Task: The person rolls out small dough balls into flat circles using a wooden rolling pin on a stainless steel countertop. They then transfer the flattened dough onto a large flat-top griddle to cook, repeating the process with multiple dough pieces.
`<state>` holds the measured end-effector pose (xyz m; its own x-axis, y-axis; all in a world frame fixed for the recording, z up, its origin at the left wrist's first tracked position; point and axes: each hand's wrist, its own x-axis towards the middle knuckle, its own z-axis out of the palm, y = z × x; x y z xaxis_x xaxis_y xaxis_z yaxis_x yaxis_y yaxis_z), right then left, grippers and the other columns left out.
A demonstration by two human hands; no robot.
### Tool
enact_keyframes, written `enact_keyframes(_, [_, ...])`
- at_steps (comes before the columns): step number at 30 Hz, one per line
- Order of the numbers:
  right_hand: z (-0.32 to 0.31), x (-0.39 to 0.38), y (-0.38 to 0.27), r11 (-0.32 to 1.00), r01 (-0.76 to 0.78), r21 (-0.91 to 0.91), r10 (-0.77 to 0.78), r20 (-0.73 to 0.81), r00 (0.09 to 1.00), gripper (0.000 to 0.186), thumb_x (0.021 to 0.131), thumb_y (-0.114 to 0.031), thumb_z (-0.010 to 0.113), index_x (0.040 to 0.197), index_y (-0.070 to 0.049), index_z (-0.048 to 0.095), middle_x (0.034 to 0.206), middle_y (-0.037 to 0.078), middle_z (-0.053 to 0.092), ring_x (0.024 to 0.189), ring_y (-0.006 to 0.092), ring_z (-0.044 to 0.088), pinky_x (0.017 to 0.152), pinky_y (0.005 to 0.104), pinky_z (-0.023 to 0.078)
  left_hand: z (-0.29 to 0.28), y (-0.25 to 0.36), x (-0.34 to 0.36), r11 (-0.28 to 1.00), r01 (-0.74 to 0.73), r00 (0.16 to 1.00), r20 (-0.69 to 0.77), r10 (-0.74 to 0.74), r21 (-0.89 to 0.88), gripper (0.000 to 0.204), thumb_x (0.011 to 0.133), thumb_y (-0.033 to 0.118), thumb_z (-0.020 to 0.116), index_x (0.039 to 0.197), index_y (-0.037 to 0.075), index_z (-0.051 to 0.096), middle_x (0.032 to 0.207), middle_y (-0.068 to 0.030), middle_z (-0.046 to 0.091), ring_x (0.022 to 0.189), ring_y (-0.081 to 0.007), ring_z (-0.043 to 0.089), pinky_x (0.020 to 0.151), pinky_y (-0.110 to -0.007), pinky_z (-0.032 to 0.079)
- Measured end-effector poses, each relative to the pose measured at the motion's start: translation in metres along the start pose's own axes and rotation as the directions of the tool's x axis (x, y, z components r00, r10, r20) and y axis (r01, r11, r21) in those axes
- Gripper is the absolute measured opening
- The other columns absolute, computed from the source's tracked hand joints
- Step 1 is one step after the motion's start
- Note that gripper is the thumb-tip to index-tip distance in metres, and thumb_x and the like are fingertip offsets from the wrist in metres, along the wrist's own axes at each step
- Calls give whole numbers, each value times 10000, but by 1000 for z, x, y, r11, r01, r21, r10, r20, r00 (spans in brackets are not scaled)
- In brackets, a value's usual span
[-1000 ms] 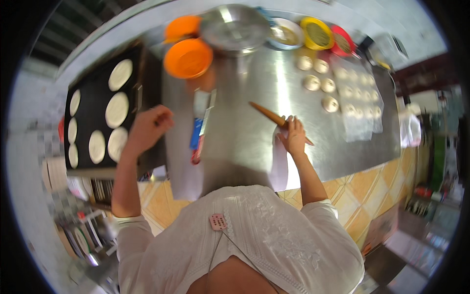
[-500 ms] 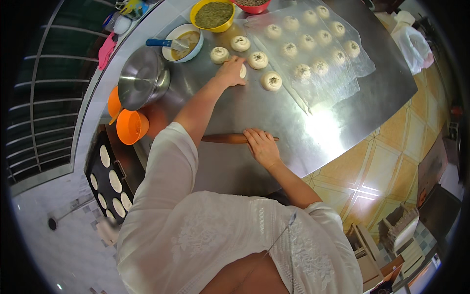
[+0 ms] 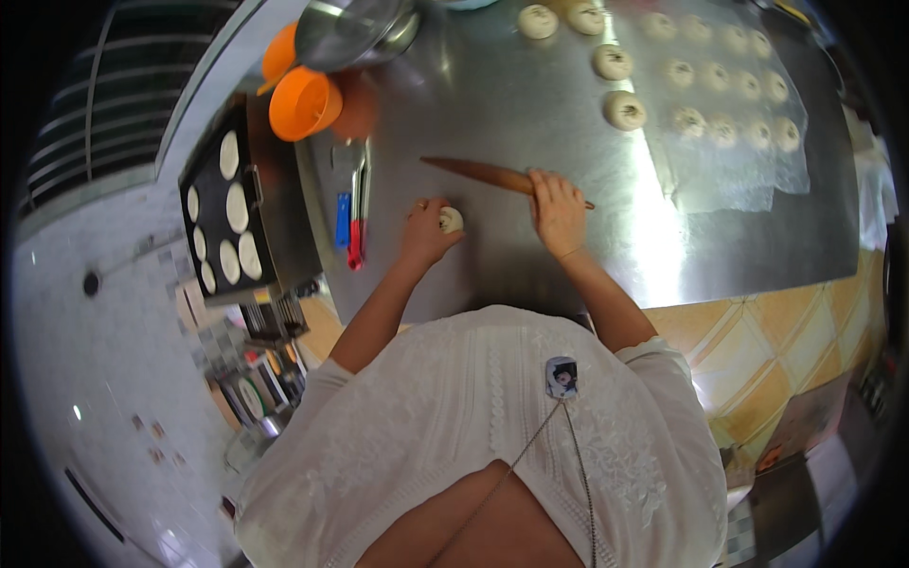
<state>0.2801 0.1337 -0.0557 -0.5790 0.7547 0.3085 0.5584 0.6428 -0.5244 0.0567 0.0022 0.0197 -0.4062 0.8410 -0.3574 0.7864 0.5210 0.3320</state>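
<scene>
head view: left hand [image 3: 428, 232] fingers clamp dough ball [image 3: 451, 220]; right hand [image 3: 559, 210] fingers grip rolling pin [image 3: 483, 173].

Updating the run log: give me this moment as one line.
left hand: grip on dough ball | right hand: grip on rolling pin | surface: steel table | nearby: dough pieces, griddle

Dough ball and rolling pin on the bench

The small round pale dough ball [image 3: 451, 220] sits on the steel bench [image 3: 530, 275], partly covered at its left; the slim brown wooden rolling pin [image 3: 478, 171] lies slanted just beyond, its right end gripped.
</scene>
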Motion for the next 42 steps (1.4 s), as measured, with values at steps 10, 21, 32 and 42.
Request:
enact_keyframes(10, [1, 4, -8, 998, -3, -67, 2, -8, 1000, 439, 887, -140, 695, 1311, -110, 590, 1233, 35, 632, 1133, 238, 590, 911, 395, 444, 66, -10, 18, 968, -126, 956, -235, 177, 217, 711, 959, 402, 595, 1516, 27, 364, 1600, -177, 324, 1491, -344, 288, 1158, -520, 288])
enact_keyframes(21, [-36, -8, -49, 991, 123, -52, -105, 262, 959, 484, 807, -141, 738, 1273, -84, 622, 1118, 75, 634, 1059, 272, 592, 864, 401, 456, 43, -56, -15, 939, -146, 836, -546, -52, -313, 780, 946, 349, 596, 1572, 28, 261, 1637, -196, 252, 1517, -389, 217, 1165, -601, 217])
enact_keyframes(32, [37, 62, -78, 965, 66, -253, -29, 148, 989, 654, 946, -485, 594, 1436, -61, 507, 1569, 188, 382, 1465, 368, 331, 1146, 617, 260, 20, -54, 44, 997, -77, 904, -421, 73, 9, 756, 962, 408, 575, 1546, -3, 326, 1604, -192, 338, 1505, -366, 271, 1161, -624, 240])
enact_keyframes(42, [59, 113, -74, 977, -65, -205, 61, -25, 998, 615, 992, -424, 539, 1441, -10, 471, 1564, 225, 364, 1475, 398, 288, 1155, 649, 225, 1, -61, 94, 991, -108, 860, -508, 57, -72, 740, 994, 398, 529, 1560, -4, 273, 1622, -202, 286, 1513, -378, 234, 1191, -593, 219])
